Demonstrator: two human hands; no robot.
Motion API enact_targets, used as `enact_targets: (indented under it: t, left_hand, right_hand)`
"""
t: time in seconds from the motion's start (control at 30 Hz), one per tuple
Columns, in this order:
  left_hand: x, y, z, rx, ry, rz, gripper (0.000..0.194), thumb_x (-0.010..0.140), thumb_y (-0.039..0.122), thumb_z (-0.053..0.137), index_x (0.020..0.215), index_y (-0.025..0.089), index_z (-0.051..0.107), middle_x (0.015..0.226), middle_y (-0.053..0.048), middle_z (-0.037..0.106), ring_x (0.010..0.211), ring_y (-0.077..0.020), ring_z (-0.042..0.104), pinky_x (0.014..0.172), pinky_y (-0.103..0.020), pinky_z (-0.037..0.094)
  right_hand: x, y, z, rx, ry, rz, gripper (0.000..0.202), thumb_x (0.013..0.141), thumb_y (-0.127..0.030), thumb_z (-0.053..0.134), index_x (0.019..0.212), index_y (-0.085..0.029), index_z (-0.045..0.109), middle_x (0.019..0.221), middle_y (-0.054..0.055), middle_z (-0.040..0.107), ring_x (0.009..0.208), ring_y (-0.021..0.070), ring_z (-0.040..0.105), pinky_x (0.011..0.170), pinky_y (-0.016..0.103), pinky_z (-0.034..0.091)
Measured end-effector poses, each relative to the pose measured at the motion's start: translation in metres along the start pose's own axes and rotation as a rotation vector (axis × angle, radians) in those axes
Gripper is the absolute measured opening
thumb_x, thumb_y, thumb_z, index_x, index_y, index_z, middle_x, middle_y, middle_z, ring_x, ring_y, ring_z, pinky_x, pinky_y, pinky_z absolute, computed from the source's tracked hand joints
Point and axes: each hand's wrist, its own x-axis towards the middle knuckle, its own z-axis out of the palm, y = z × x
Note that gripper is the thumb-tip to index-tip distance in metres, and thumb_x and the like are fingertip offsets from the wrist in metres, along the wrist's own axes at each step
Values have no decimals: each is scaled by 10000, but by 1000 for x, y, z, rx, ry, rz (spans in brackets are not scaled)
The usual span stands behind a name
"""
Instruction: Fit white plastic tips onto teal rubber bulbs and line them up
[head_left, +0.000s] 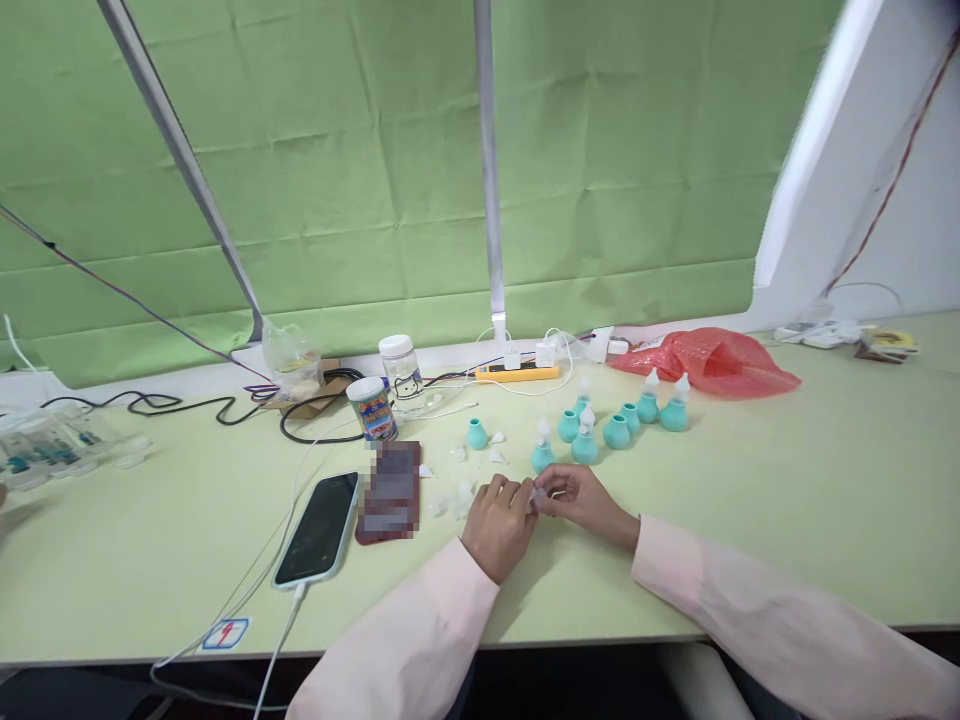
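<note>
My left hand (499, 525) and my right hand (589, 498) meet over the table, fingers pinched around a small translucent white piece (537, 498). Fingers partly cover it, so its exact shape is hidden. Just behind them stands a teal bulb with a translucent tip (543, 452). Several more teal bulbs stand to the right, some with white pointed tips (674, 407), others with open necks (616, 432). One open-necked teal bulb (477, 434) is apart on the left. Loose translucent pieces (454, 503) lie beside my left hand, with small white tips (496, 456) farther back.
Left of my hands lie a dark red phone (390, 495) and a charging phone (318, 530) with a white cable. Behind them stand a printed can (373, 410) and a clear jar (402, 372). A yellow power strip (517, 373) and a red plastic bag (709, 362) are at the back.
</note>
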Motion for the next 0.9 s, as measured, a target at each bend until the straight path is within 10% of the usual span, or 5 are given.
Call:
enact_targets:
  t: [0.9]
  left_hand:
    - [-4, -1, 2, -197, 115, 5, 223, 716, 90, 384, 913, 164, 456, 772, -55, 561, 752, -157, 499, 614, -285, 450]
  right_hand:
    - [-2, 0, 4, -62, 14, -55, 258, 606, -340, 584, 765, -159, 493, 653, 18, 558, 610, 119, 531, 523, 242, 447]
